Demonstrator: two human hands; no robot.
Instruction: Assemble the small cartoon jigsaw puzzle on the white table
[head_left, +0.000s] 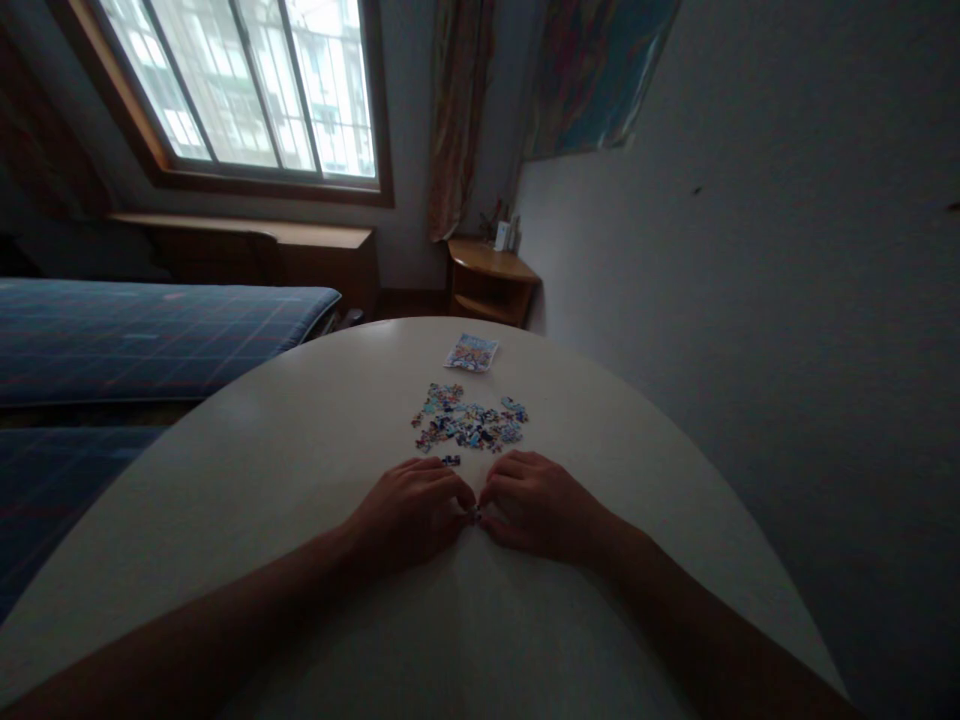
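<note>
My left hand [411, 508] and my right hand [541, 505] meet at the middle of the table, low over its top. Between their fingertips are small jigsaw puzzle pieces [475, 514], pinched from both sides and mostly hidden by the fingers. Just beyond my left fingers lies a small dark puzzle bit [451, 461]. Farther off, a loose spread of many-coloured jigsaw pieces [472, 425] covers a patch of the table. Behind that spread rests a small picture card or packet [472, 353] with a colourful print.
The round pale table [322, 400] fills the foreground. A bed with a blue checked mattress [150, 335] stands to the left, and a wall [750, 300] rises on the right. At the back are a wooden corner shelf [491, 260] and a window [247, 90].
</note>
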